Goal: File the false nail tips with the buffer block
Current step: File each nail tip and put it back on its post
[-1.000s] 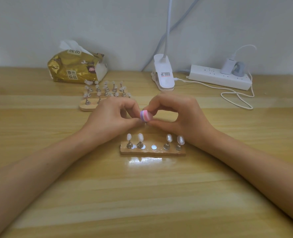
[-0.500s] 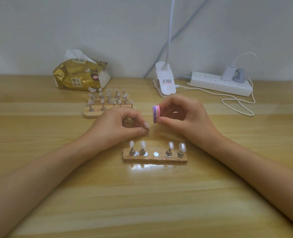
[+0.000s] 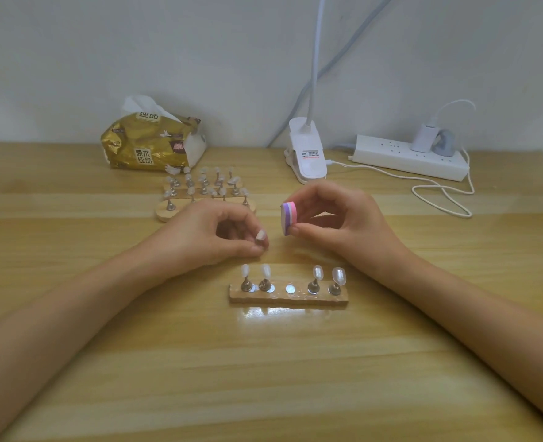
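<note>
So this is mid-filing, between strokes I'd say. The left hand (image 3: 213, 234) has its fingers curled in and pinches what looks like a false nail tip (image 3: 260, 235) between thumb and fingertip. I can't see a peg under it, the fingers cover that part. The right hand (image 3: 340, 221) pinches the buffer block (image 3: 288, 216) top and bottom, thumb under, fingers over, with its striped pink, purple and white edge facing the camera. Block and tip are close but apart, not touching.

Both hands sit around the middle of the table (image 3: 264, 378). Just nearer the front edge is the near stand (image 3: 289, 300), with four other tips (image 3: 339, 275) upright on pegs and one bare metal spot (image 3: 290, 289) in the centre, so my guess is the held tip came from there. The far stand (image 3: 165, 213), full of tips, sits toward the back edge by the tissue pack (image 3: 150, 141).

Next move, as I read it: bring the block's flat face onto the tip, brace the tip firmly, and use light strokes so it doesn't flick out.
</note>
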Motion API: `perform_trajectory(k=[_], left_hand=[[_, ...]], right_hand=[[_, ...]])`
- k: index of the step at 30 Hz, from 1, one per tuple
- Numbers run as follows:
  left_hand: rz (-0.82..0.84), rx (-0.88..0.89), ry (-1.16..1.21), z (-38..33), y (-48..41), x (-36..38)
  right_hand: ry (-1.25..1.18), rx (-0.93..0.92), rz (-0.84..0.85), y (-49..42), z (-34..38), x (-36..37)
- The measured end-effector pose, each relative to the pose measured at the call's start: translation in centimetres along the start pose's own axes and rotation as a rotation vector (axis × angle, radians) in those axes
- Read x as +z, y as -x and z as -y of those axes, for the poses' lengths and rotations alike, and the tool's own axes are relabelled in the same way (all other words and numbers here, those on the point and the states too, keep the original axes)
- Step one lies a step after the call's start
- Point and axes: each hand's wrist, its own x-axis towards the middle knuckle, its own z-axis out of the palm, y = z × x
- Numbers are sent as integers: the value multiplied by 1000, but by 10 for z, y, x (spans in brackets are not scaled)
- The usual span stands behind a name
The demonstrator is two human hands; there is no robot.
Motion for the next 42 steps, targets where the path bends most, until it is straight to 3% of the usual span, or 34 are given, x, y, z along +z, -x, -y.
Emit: perform_trajectory(k=[5,11,26,42], left_hand=[[-111,57,-15,4,3,5],[-179,196,-249,4,6,11],[-205,58,-14,-1,0,13],[-184,88,-27,2,-2,12]], right_hand=[[48,-1,21,0,0,0],[71,-23,15,0,1,2],[112,-127,1,1,0,5],[183,-173,13,-3,-4,7]])
